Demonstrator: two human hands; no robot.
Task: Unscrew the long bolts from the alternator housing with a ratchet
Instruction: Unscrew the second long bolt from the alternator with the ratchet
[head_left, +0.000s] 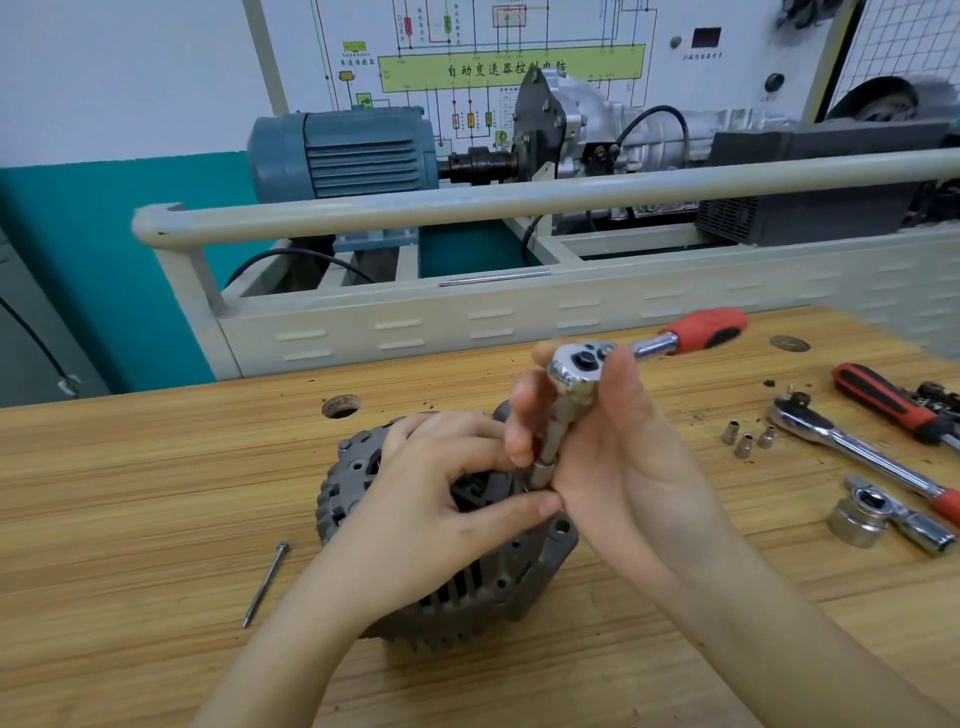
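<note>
Grey alternator housing (540, 566) sits mid-bench on wood; my left hand (447, 499) rests curled over its top. My right hand (613, 441) grips the ratchet (576, 374) head and socket upright, handle toward two o'clock. One long bolt (266, 584) lies at eight o'clock.
</note>
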